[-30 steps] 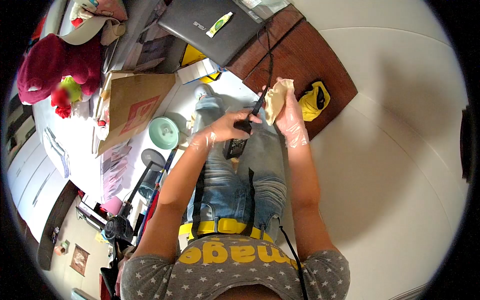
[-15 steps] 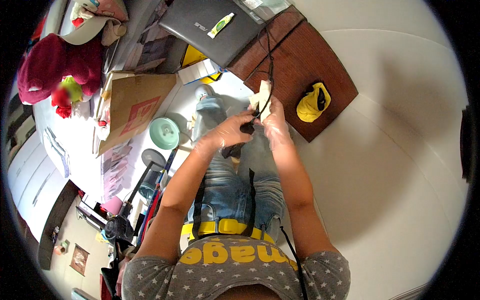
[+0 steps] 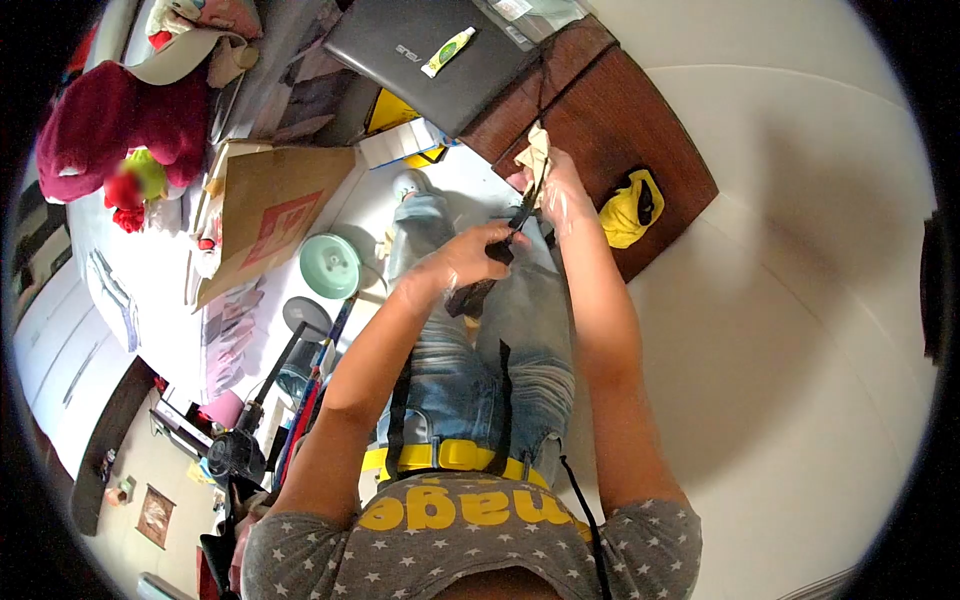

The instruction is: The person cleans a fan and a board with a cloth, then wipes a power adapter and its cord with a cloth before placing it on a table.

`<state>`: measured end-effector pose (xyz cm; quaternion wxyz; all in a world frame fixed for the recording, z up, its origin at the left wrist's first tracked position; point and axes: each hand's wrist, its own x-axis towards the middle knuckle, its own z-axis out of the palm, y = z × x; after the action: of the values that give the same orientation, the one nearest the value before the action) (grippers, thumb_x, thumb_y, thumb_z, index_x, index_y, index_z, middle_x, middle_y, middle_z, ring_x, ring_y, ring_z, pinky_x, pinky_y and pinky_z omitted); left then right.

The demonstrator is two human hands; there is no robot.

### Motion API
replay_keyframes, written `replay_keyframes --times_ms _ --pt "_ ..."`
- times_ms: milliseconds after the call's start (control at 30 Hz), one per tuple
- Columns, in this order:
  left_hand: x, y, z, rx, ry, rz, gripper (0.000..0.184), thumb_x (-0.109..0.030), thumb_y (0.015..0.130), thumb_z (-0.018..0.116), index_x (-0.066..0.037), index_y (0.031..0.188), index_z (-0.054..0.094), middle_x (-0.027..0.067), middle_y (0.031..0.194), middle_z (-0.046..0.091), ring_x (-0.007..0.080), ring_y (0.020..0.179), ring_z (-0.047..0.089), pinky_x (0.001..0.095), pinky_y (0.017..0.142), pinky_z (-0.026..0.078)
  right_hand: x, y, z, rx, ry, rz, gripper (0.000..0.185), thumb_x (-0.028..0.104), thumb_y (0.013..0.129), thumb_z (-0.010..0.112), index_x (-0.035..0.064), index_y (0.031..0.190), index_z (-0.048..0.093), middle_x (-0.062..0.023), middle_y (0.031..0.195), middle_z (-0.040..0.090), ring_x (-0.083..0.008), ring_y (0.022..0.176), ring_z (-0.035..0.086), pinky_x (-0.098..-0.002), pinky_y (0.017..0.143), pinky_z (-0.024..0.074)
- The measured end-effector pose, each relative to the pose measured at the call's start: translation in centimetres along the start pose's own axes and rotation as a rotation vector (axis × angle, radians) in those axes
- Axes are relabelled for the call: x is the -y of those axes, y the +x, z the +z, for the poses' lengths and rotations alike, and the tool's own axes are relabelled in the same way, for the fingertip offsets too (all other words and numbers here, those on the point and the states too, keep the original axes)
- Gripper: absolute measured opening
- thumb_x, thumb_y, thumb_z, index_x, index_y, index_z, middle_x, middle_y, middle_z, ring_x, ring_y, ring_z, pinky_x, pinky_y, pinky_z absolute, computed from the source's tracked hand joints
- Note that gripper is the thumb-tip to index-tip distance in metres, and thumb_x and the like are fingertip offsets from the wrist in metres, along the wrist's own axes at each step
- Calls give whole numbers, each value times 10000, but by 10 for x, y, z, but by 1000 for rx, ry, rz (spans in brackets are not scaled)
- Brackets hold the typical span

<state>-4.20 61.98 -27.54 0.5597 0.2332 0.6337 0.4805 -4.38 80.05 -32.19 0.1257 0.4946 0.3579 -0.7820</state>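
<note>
Both of my hands wear clear plastic gloves above my jeans. My left hand [image 3: 472,256] is closed round a black cord [image 3: 523,212]. A dark bundle [image 3: 470,298] hangs below that hand; its exact kind is unclear. My right hand [image 3: 562,188], higher and to the right, grips a cream cloth [image 3: 537,152] pressed against the cord. The cord runs taut between my hands, and its upper part goes over the brown wooden table [image 3: 640,110]. My right fingers are partly hidden by the cloth.
A black laptop [image 3: 425,60] carries a small green-and-yellow tube [image 3: 448,52]. A yellow pouch [image 3: 628,212] lies on the table near my right wrist. To the left are a mint-green basin [image 3: 330,266], a cardboard box [image 3: 275,215] and a black fan [image 3: 237,455].
My right hand and the cloth have moved up and slightly right. The hands are farther apart, with the cord pulled straighter between them. My left hand has barely moved.
</note>
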Motion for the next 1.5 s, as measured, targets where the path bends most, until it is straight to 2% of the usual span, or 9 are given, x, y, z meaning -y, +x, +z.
replay_keyframes --times_ms 467,800,867,1000,1100,1233,1333,1433,1500 --pt "2 1 -5 106 -66 -93 453 -85 643 623 -91 1096 606 92 1124 557 209 1027 503 293 923 366 54 87 -9 -145 -443 52 319 344 840 576 31 807 621 -88 641 561 -182 444 502 -295 408 431" --pt "-1 -3 -11 87 -215 -46 509 -79 643 644 -88 1149 590 64 1094 569 181 985 538 290 915 383 63 58 -8 -221 -444 107 607 562 848 469 -32 893 581 -83 720 570 -172 556 546 -296 501 475" --pt "-17 -9 -13 104 -792 -283 581 -19 598 646 -23 1172 557 95 1024 602 213 951 565 323 894 417 54 39 -27 -61 -223 -27 656 609 833 459 -28 923 586 -109 807 608 -197 624 590 -306 597 513" --pt "-5 -5 -12 133 -988 -198 635 -51 583 639 -4 1205 522 120 945 612 224 875 588 334 840 450 28 -17 -57 89 -16 -175 498 414 958 329 -22 1119 509 -145 985 608 -229 758 616 -317 709 524" --pt "-14 3 -11 220 -1033 -136 686 -95 580 645 1 1239 481 134 902 617 256 860 596 366 831 460 21 -56 -38 129 150 26 442 331 985 261 -12 1165 474 -129 979 599 -240 763 607 -313 724 517" --pt "-17 4 -7 172 -1068 -170 571 -42 629 617 11 1186 502 148 937 607 248 894 590 364 851 458 -5 -85 -15 292 -171 35 484 494 831 572 54 1032 573 -33 845 590 -134 729 571 -271 588 480" --pt "-12 0 -2 149 -1140 -151 526 -27 638 609 19 1152 506 164 954 606 266 901 595 391 858 466 -18 -83 -15 218 -202 -67 440 442 853 565 30 1009 555 -68 839 600 -164 669 599 -307 501 501" --pt "-10 -16 1 35 -1223 -132 454 -34 644 607 7 1090 531 187 1035 578 265 901 598 418 857 473 -18 -81 -21 131 150 -36 262 232 928 475 -1 1034 531 -88 873 581 -159 765 583 -291 678 489" --pt "-7 -22 -2 -24 -1298 -87 330 -35 655 606 -26 983 568 214 1183 502 267 880 605 462 865 466 -23 -68 -28 110 222 -59 257 269 921 491 28 1005 524 -66 816 567 -147 659 548 -288 576 468"
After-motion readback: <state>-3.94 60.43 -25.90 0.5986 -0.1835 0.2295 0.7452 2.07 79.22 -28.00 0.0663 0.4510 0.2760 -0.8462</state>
